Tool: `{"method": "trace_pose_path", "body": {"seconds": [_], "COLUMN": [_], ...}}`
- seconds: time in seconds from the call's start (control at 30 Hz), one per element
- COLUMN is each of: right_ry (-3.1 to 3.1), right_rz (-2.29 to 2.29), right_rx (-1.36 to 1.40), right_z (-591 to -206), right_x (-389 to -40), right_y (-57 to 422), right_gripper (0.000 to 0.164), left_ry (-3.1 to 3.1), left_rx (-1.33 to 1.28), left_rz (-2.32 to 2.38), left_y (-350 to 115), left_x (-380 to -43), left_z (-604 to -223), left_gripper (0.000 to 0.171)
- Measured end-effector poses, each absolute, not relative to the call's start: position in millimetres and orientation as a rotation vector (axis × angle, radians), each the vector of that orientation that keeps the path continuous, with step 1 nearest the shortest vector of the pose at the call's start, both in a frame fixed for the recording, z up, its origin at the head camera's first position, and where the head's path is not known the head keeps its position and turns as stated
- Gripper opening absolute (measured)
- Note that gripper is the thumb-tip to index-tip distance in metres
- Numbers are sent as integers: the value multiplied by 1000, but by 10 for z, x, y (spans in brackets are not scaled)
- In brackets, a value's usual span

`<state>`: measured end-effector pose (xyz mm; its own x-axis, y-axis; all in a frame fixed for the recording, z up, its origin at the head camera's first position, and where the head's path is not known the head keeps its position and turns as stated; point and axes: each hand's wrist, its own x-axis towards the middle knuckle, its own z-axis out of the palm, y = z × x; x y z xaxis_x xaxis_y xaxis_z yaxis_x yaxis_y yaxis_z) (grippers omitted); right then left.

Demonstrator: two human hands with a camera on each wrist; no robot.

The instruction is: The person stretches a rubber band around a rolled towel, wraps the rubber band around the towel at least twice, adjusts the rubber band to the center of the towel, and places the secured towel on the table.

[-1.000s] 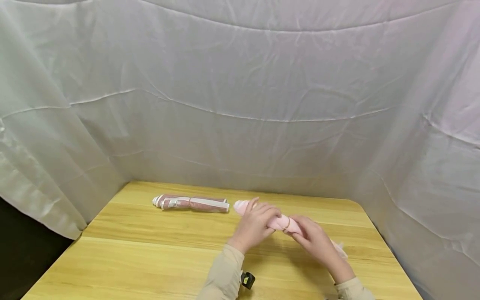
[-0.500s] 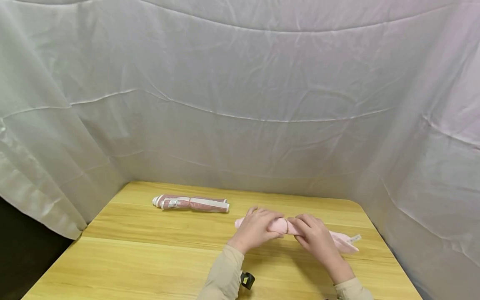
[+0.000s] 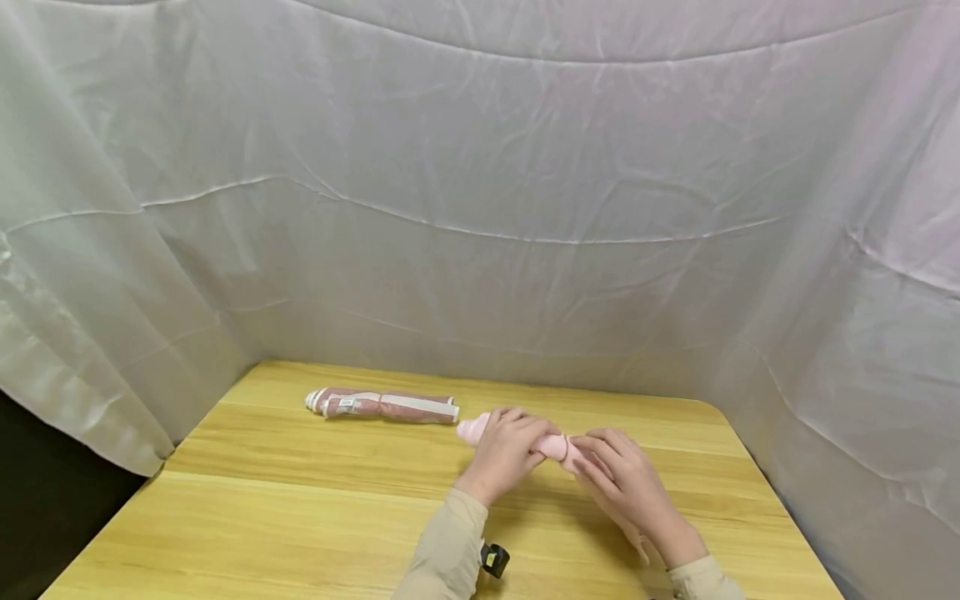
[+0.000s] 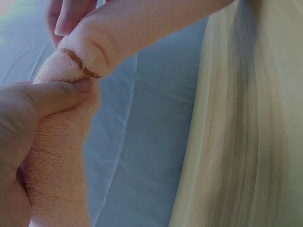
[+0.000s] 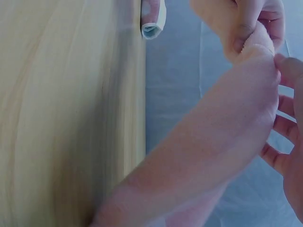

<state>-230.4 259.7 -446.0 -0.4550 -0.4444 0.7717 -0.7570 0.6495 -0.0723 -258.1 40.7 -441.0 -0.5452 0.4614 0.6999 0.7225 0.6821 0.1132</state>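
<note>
A pink rolled towel with a thin brown band round its middle is held up over the table. My left hand grips the left part of the roll, its thumb pressed beside the band in the left wrist view. Just right of the band, my right hand pinches the towel between thumb and fingers. The towel's right half bends down toward the table and passes partly behind that hand; in the right wrist view it is a long, wide pink stretch.
Another rolled towel, dusty red with white stripes and a band, lies at the back left of the wooden table. A black strap-like piece sits by the left sleeve. Grey curtains surround the table.
The towel's right end, which stuck out to the right half a second ago, now hangs down nearer the right wrist. Its left end has shifted slightly left and up. Both hands keep hold.
</note>
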Motion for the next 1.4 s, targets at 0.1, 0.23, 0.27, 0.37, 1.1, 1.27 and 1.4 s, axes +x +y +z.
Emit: {"method": "trace_pose_path", "body": {"seconds": [0.1,0.23,0.27,0.37,1.1,1.27,1.4], "right_ry": [-2077,-2094,-2123,-2223,-2365,-2467,-2481], "right_rz": [547,553,557,566,760,778,751], "right_rx": [947,985,983,936,728,606,557], "right_z": [-4446,-4441,-4442,-4440,-4414,-4435,-4466], "right_x": [-2311,-2316,-2310,-2281,-2212,-2193,-2200], "right_y": [2586,2579,2579,2577,2516,2458,2434], "right_gripper": [29,33,35,39,42,46,41], "left_ry": [-2224,-2190,-2178,-2131,-2013,-2016,-2008], "left_rx": [-907,-915,-918,-930,-943,-937,-930], "left_rz": [-523,-533,-535,-540,-573,-547,-532], "left_y": [407,403,402,393,404,436,461], "left_x": [-2579,-2581,-2584,-2595,-2600,-2588,-2588], "left_z": [-4402,-4393,-4395,-4398,-4378,-4377,-4391], "left_gripper": [28,30,29,28,27,27,28]}}
